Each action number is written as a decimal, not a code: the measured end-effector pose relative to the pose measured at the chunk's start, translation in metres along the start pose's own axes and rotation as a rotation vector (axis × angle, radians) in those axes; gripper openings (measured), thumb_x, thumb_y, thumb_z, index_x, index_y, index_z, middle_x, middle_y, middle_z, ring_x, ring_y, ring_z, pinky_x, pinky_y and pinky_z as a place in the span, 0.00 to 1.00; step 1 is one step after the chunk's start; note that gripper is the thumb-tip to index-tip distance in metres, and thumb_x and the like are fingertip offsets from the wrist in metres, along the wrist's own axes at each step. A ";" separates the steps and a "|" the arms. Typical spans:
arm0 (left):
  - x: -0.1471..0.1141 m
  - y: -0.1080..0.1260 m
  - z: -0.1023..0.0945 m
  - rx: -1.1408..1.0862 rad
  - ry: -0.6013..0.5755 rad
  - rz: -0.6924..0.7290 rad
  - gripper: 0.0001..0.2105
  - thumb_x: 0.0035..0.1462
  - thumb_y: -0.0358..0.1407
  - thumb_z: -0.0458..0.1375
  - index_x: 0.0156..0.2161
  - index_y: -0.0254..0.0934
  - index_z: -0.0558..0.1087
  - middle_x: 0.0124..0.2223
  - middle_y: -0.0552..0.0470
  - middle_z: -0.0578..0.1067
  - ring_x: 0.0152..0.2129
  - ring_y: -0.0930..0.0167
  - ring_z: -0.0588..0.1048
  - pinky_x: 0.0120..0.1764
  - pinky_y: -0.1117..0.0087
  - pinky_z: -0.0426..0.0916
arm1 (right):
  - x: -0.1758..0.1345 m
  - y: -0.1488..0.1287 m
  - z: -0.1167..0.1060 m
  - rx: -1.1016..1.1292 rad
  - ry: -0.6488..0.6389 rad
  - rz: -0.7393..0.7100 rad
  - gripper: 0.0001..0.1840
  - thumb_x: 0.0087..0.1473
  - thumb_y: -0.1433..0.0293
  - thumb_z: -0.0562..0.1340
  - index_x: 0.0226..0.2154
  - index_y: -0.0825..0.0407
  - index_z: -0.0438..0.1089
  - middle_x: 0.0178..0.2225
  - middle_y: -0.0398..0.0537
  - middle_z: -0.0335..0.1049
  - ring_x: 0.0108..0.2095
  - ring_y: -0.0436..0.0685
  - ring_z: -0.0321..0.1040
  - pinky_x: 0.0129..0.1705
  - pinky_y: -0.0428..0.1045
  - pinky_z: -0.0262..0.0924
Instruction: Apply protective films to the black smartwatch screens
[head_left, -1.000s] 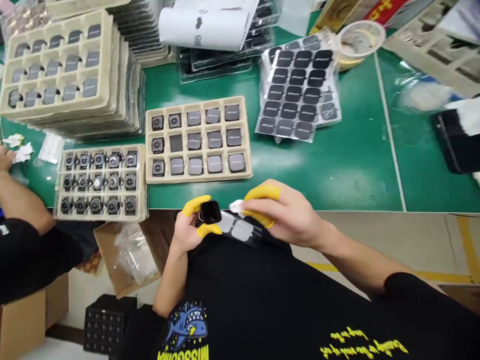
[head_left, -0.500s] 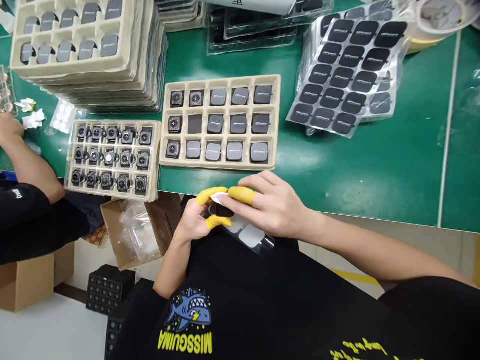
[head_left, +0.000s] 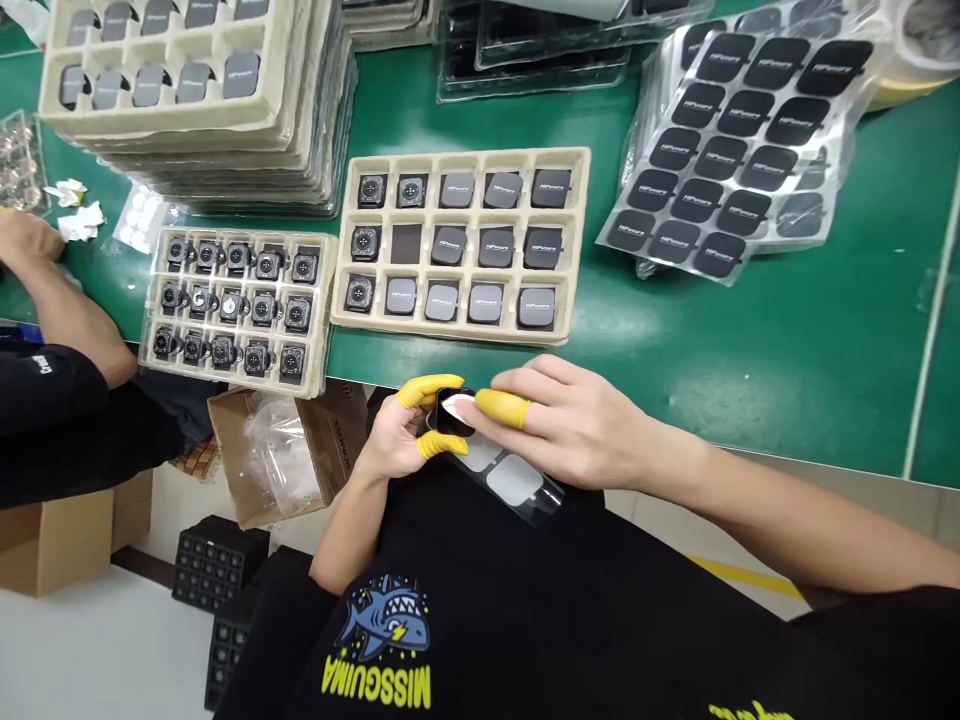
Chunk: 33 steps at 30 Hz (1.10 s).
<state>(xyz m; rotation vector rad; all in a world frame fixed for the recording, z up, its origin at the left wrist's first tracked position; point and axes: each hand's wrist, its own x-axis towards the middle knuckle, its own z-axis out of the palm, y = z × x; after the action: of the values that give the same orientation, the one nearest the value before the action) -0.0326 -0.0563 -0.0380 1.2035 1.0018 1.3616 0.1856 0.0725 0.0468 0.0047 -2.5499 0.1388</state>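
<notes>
My left hand (head_left: 394,438) grips a black square watch body (head_left: 448,422) by its edges, thumb and finger in yellow finger cots. Pinched in my right hand (head_left: 574,425), which also has a yellow cot, a small white wipe (head_left: 458,402) presses on the watch's dark face. Beneath both hands hangs a clear film strip (head_left: 517,484) with pale rounded squares; what supports it is hidden. On the table ahead, a beige tray (head_left: 457,334) holds watch bodies at its left and grey film-covered ones elsewhere. One pocket (head_left: 406,244) has no watch in it.
To the left is a second tray (head_left: 225,377) of watches, with a tall tray stack (head_left: 300,160) behind. Sheets of black stickers (head_left: 697,200) lie at the right, beside tape rolls (head_left: 926,50). A co-worker's arm (head_left: 71,285) reaches in at the left; an open carton (head_left: 247,480) stands below.
My right hand and the wipe have shifted slightly right and down across the watch, showing more of its dark face. The view has moved a little. The left hand keeps its hold.
</notes>
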 end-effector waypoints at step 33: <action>0.000 0.002 -0.006 -0.024 0.028 -0.124 0.37 0.47 0.52 0.83 0.60 0.38 0.81 0.53 0.42 0.88 0.49 0.59 0.88 0.51 0.65 0.83 | 0.012 0.003 0.017 0.003 0.044 -0.017 0.15 0.76 0.76 0.59 0.55 0.52 0.79 0.38 0.49 0.81 0.42 0.58 0.74 0.38 0.55 0.60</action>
<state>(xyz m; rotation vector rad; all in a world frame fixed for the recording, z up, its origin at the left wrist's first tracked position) -0.0387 -0.0564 -0.0373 1.0893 1.0599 1.2922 0.1665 0.0740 0.0391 0.0243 -2.5048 0.1347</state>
